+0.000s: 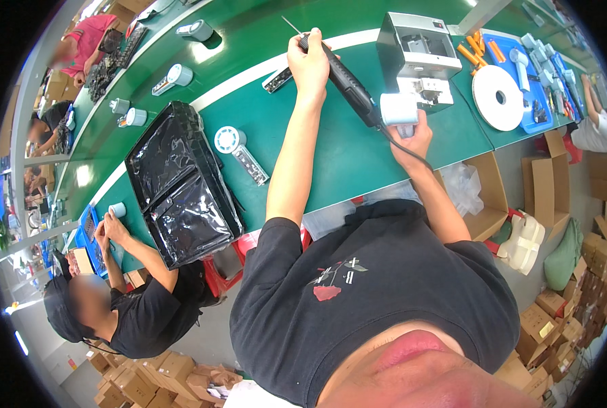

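My left hand (pixel 308 73) is raised over the green bench and closed around the front end of a black electric screwdriver (pixel 348 85). Its thin bit points up and away to the left, and its cable trails from the back end past my right wrist. My right hand (pixel 413 144) grips a light blue round-headed housing (pixel 399 109) close beside the screwdriver's rear end; my fingers partly hide its lower part. To the left, a similar round-headed unit (pixel 231 140) lies with its handle open, showing a circuit board (pixel 252 167). Another open handle piece (pixel 277 79) lies behind my left forearm.
A screw-feeder-like machine (pixel 422 58) stands behind my right hand. Right of it are a white ring-shaped disc (pixel 497 97), orange cylinders (pixel 476 47) and a blue tray (pixel 536 121) of parts. Black plastic-wrapped bundle (pixel 181 183) lies left, near a co-worker (pixel 140 299). A cardboard box (pixel 488 180) adjoins the bench.
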`<state>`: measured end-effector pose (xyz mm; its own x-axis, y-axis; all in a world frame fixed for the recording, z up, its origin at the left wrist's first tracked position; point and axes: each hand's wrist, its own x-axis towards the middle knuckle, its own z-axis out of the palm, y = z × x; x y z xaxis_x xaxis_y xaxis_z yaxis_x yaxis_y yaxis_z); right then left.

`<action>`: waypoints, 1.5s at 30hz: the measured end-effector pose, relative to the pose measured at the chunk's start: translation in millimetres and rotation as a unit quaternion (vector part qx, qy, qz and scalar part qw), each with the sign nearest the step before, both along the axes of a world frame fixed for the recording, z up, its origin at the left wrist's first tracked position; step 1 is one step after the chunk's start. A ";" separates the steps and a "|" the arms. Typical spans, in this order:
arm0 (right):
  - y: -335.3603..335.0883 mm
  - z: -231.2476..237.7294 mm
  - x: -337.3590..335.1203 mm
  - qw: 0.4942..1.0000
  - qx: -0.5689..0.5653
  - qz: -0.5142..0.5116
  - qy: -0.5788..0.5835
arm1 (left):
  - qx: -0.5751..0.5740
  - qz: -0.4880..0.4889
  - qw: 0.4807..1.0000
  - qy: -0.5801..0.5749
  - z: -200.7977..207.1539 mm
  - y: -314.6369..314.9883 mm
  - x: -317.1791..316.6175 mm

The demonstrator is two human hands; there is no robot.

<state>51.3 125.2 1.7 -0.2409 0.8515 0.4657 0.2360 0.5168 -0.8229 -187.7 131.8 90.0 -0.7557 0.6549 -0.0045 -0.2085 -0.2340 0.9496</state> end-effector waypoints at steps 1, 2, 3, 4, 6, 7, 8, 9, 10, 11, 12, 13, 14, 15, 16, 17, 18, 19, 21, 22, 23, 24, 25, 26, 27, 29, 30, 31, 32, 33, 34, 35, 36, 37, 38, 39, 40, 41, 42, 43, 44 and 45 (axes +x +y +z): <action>0.0 0.2 -0.3 1.000 0.006 -0.003 -0.005 | -0.002 0.001 1.000 -0.001 -0.1 0.0 0.1; 0.3 0.1 -0.5 1.000 0.003 -0.004 -0.003 | -0.003 0.001 1.000 -0.001 -0.3 0.6 0.5; 0.6 -0.4 -0.9 1.000 0.000 -0.004 0.000 | -0.004 0.000 1.000 -0.002 -0.4 1.1 0.8; 1.0 -1.0 -1.1 1.000 -0.002 -0.005 0.002 | -0.002 -0.001 1.000 -0.004 -0.5 1.4 0.4; 1.8 -2.6 -0.3 1.000 0.005 -0.001 -0.004 | 0.003 -0.003 1.000 -0.007 -0.3 1.2 -0.7; 2.2 -3.0 0.2 1.000 0.008 0.001 -0.006 | 0.004 -0.003 1.000 -0.006 -0.2 1.5 -0.8; 2.1 -2.6 0.0 1.000 0.005 -0.002 -0.008 | 0.006 -0.002 1.000 -0.005 -0.5 1.3 -1.2; 1.5 -2.0 -0.2 1.000 0.001 -0.004 -0.010 | 0.007 -0.001 1.000 -0.004 -0.8 1.6 -1.3; 1.0 -1.5 0.0 1.000 -0.003 -0.006 -0.011 | 0.004 0.000 1.000 0.000 -1.1 1.9 -1.1; 0.5 -1.0 0.4 1.000 -0.006 -0.004 -0.012 | 0.001 0.001 1.000 0.004 -1.1 1.7 -0.8; 0.0 -0.6 0.8 1.000 -0.009 -0.001 -0.014 | -0.001 0.003 1.000 0.008 -1.0 1.8 -0.7; -0.2 -0.3 1.0 1.000 -0.013 0.001 -0.015 | -0.005 0.002 1.000 0.008 -0.8 1.7 -1.0; -0.1 -0.5 1.1 1.000 -0.016 0.002 -0.013 | -0.007 0.001 1.000 0.007 -1.0 1.4 -1.6; -0.1 -1.6 1.1 1.000 -0.019 0.004 -0.011 | -0.010 0.000 1.000 0.006 -1.2 1.5 -2.0; 0.1 -2.5 1.2 1.000 -0.022 0.005 -0.010 | -0.008 -0.002 1.000 0.007 -1.4 1.9 -2.2; 0.4 -3.2 1.1 1.000 -0.019 0.005 -0.011 | -0.006 -0.003 1.000 0.007 -1.3 1.6 -2.4; 0.8 -3.8 0.8 1.000 -0.017 0.005 -0.012 | -0.004 -0.005 1.000 0.008 -1.3 1.5 -2.5; 1.2 -4.2 0.8 1.000 -0.014 0.005 -0.013 | -0.002 -0.004 1.000 0.007 -1.3 1.4 -2.5; 0.9 -3.0 0.7 1.000 -0.014 0.009 -0.011 | 0.001 -0.005 1.000 0.004 -0.9 1.0 -1.9; 0.8 -2.5 0.8 1.000 -0.014 0.011 -0.009 | 0.001 -0.005 1.000 0.005 -0.6 0.8 -1.8; 1.0 -2.8 1.1 1.000 -0.014 0.011 -0.013 | 0.000 -0.005 1.000 0.005 -0.4 0.6 -1.7; 1.3 -3.3 1.4 1.000 -0.015 0.010 -0.017 | -0.001 -0.005 1.000 0.006 -0.2 0.4 -1.5; 1.5 -3.5 1.8 1.000 -0.015 0.010 -0.021 | -0.002 -0.003 1.000 0.006 0.0 0.4 -1.3; 1.4 -3.2 1.5 1.000 -0.014 0.011 -0.019 | -0.003 -0.002 1.000 0.006 0.1 0.6 -1.4; 1.3 -2.6 0.9 1.000 -0.012 0.012 -0.017 | -0.003 -0.001 1.000 0.006 0.2 0.7 -1.5; 1.2 -1.8 0.7 1.000 -0.012 0.014 -0.015 | -0.008 -0.002 1.000 0.002 0.8 0.6 -1.6; 1.1 -1.5 0.8 1.000 -0.014 0.016 -0.015 | -0.010 -0.002 1.000 0.001 1.2 0.4 -1.5; 1.0 -1.3 1.0 1.000 -0.016 0.017 -0.015 | -0.010 -0.003 1.000 0.002 1.5 0.1 -1.3; 1.0 -1.2 1.0 1.000 -0.015 0.017 -0.014 | -0.010 -0.003 1.000 0.003 1.8 0.0 -1.0; 1.0 -1.2 1.1 1.000 -0.015 0.018 -0.012 | -0.011 -0.003 1.000 0.004 2.1 -0.2 -0.7; 1.1 -1.1 1.1 1.000 -0.014 0.018 -0.011 | -0.013 -0.002 1.000 0.003 2.4 -0.1 -0.3; 1.0 -1.2 1.2 1.000 -0.013 0.015 -0.013 | -0.016 0.000 1.000 0.003 3.0 -0.3 0.3; 0.9 -1.3 1.3 1.000 -0.011 0.012 -0.016 | -0.019 0.001 1.000 0.002 3.6 -0.4 1.0; 0.8 -1.3 1.4 1.000 -0.010 0.009 -0.019 | -0.023 0.001 1.000 -0.003 3.9 -0.5 1.5; 0.8 -0.2 0.8 1.000 -0.003 0.007 -0.017 | -0.025 0.002 1.000 -0.008 3.6 -0.5 1.6; 0.6 1.6 -0.3 1.000 0.005 0.005 -0.015 | -0.028 0.003 1.000 -0.013 3.2 -0.4 1.7; 0.7 2.5 -0.9 1.000 0.012 0.003 -0.013 | -0.024 0.007 1.000 -0.015 2.8 0.3 2.6; 1.1 2.0 -0.8 1.000 0.015 0.004 -0.015 | -0.019 0.011 1.000 -0.018 1.4 1.4 3.9; 1.7 0.9 -0.5 1.000 0.017 0.005 -0.016 | -0.014 0.015 1.000 -0.022 0.0 2.3 4.7; 2.1 0.4 -0.4 1.000 0.019 0.006 -0.018 | -0.006 0.020 1.000 -0.022 -1.2 3.0 4.6; 1.7 1.4 -0.9 1.000 0.017 0.009 -0.015 | 0.002 0.026 0.999 -0.022 -3.3 3.9 3.9; 1.0 2.9 -1.5 1.000 0.014 0.012 -0.013 | 0.011 0.032 0.999 -0.022 -5.4 4.6 3.2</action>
